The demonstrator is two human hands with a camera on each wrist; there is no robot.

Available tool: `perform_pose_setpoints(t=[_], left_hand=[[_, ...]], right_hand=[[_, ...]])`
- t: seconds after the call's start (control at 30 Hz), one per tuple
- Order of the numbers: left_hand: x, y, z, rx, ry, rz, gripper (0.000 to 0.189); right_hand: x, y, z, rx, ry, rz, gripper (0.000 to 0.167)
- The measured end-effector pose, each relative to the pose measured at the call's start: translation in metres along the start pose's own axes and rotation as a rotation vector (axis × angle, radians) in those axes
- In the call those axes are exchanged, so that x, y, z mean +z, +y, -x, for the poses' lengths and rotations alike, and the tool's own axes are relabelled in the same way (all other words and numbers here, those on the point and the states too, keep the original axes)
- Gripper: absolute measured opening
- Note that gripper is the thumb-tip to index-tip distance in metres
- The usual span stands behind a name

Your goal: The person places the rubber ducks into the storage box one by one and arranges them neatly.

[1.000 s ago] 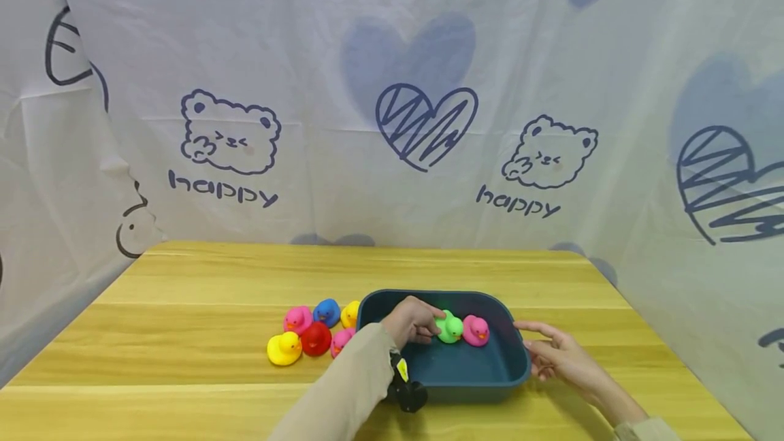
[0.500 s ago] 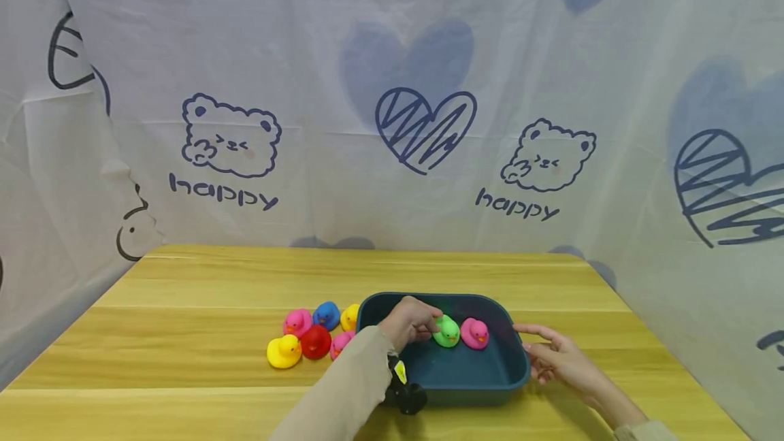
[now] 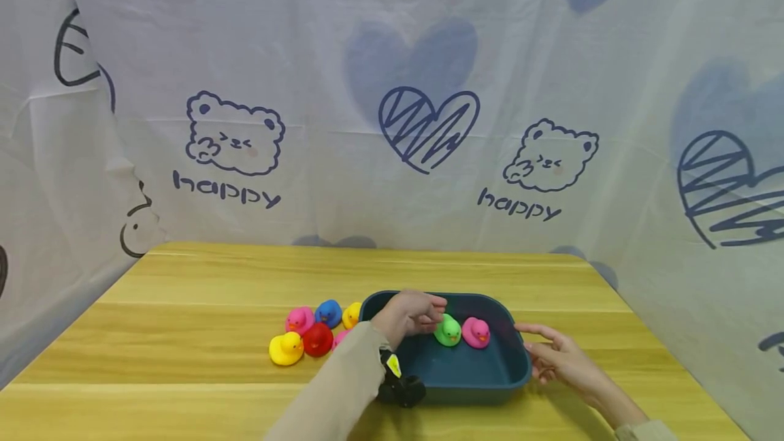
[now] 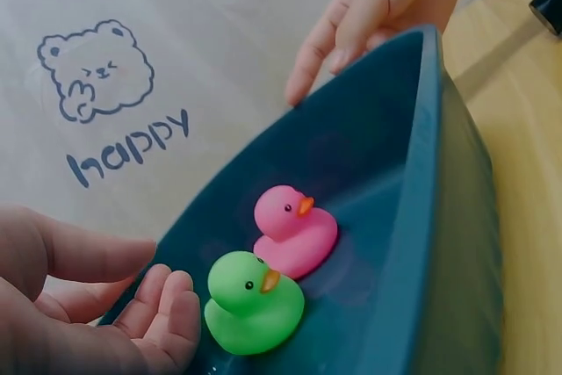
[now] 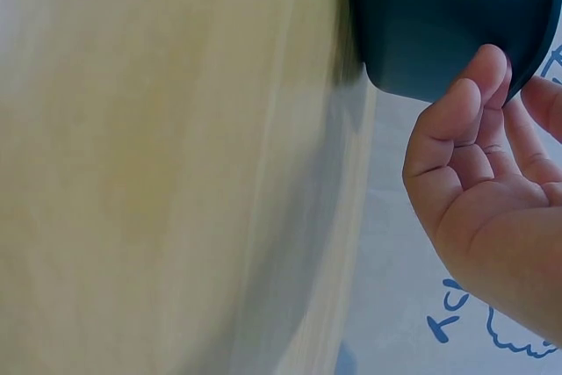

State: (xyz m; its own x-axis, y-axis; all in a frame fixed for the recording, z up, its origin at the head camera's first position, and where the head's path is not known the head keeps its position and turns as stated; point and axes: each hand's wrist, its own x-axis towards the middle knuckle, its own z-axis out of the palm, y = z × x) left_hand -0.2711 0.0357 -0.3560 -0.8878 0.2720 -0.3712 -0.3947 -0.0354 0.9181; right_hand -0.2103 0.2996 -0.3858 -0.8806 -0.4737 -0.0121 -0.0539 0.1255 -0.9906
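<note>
My left hand (image 3: 407, 315) hovers inside the dark blue-green plastic bin (image 3: 465, 373), beside a green rubber duck (image 3: 448, 331). In the left wrist view its fingers are spread apart from the thumb with nothing between them, and the green duck sits just beyond the fingertips. A pink rubber duck (image 3: 476, 333) rests on the bin floor, right next to the green one. At the bin's right end, my right hand (image 3: 563, 359) touches the rim and outer wall with its fingertips, the fingers loosely bent in the right wrist view.
Left of the bin, several rubber ducks stand grouped on the wooden table (image 3: 184, 332), among them a red duck (image 3: 318, 339), a blue duck (image 3: 329, 314) and a yellow duck (image 3: 286, 348). A printed white cloth (image 3: 331, 175) hangs behind the table.
My left hand has let go of the green duck, and its fingers have lifted and moved slightly away. That duck stands in the bin beside the pink one. The right hand stays at the rim.
</note>
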Motion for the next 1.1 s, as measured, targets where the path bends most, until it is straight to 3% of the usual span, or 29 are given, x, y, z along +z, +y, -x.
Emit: perform_pose_setpoints(t=[0.17, 0.47, 0.7, 1.1], left_hand=[[0.0, 0.004, 0.009, 0.02, -0.023, 0.01, 0.035], [0.001, 0.009, 0.023, 0.112, -0.06, -0.11, 0.034], [-0.009, 0.014, 0.032, 0.151, -0.095, -0.088, 0.035], [-0.028, 0.018, 0.048, 0.244, -0.15, -0.128, 0.031]], right_hand=[[0.0, 0.001, 0.0, 0.006, 0.002, -0.005, 0.029], [-0.001, 0.0, -0.001, 0.023, 0.01, -0.011, 0.028], [-0.001, 0.001, -0.002, 0.025, 0.012, -0.013, 0.028], [-0.002, 0.0, -0.001, 0.027, 0.009, -0.021, 0.028]])
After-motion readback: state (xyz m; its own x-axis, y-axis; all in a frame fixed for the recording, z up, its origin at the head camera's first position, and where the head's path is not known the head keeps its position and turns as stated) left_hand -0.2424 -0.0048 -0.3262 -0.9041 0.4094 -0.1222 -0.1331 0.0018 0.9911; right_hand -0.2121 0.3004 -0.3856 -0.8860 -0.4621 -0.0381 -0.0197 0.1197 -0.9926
